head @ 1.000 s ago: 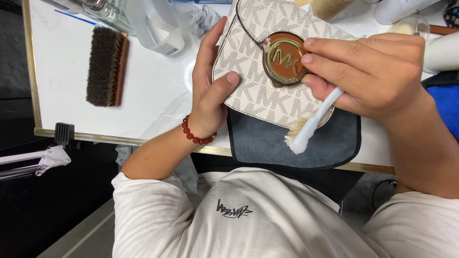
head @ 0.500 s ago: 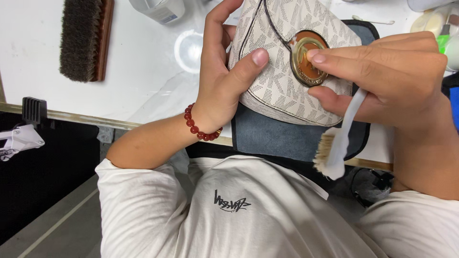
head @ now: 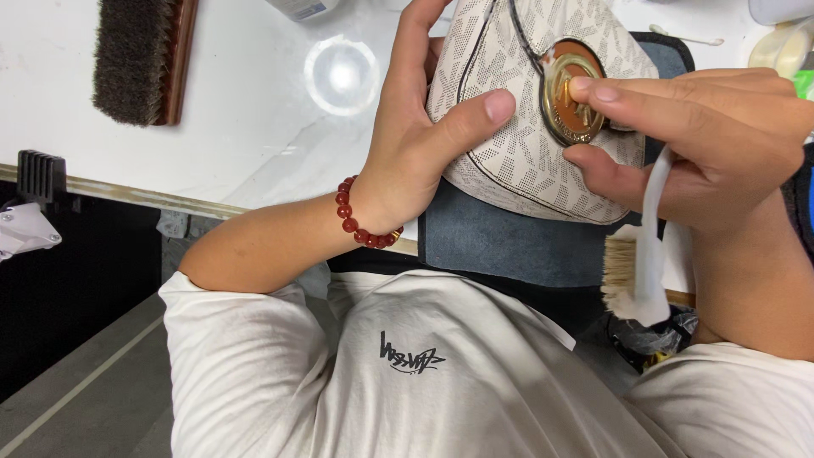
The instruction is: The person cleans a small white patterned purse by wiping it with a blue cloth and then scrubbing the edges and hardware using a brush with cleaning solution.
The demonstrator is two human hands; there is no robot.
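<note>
From the head camera, looking down: the left hand wraps around the near side of a cream, monogram-patterned handbag of coated canvas, thumb pressed on its front flap, steadying it on a dark blue-grey felt pad at the edge of the white worktable. The right hand is closed around the white plastic handle of a small pale-bristled brush, bristle end hanging toward the body, while its fingertips press on the round gold-and-tan metal clasp of the bag.

Judging from this, the dangling brush could drip or smear onto the white T-shirt or the pad, since its bristles hang off the table edge. Hard finger pressure might scratch or smudge the polished clasp, and the bag could slide if the left thumb eases.

A wooden-backed dark horsehair brush lies at far left. A clear round lid or dish sits near the wrist's red bead bracelet. A bottle's lower edge with a pale label shows at top; its details are cut off.
</note>
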